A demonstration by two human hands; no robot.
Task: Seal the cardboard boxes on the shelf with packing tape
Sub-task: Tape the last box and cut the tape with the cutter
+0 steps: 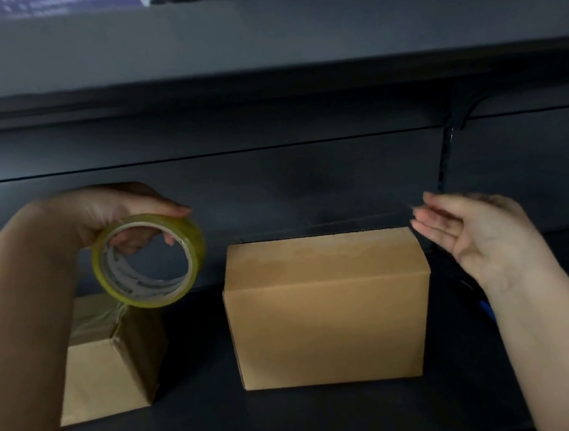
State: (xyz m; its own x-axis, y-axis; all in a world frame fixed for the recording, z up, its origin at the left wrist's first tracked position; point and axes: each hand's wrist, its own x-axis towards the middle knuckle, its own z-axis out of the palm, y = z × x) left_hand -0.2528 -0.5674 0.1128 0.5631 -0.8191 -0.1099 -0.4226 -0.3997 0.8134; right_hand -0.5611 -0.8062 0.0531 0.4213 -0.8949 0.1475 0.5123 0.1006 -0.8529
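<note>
My left hand (117, 212) grips a roll of clear yellowish packing tape (149, 259) from above, fingers through its core, held over a small cardboard box (107, 368). That box has wrinkled clear tape on its top corner. A larger closed cardboard box (325, 308) stands in the middle of the dark shelf (294, 420). My right hand (477, 233) hovers by that box's back right corner, thumb and forefinger pinched on a faint clear tape strip (362, 218) that stretches left above the box's rear edge.
An upper dark shelf (260, 38) overhangs the boxes, with blurred items on top. A dark upright bracket (446, 153) runs down the back panel on the right. A small blue object (486, 309) lies beside my right wrist.
</note>
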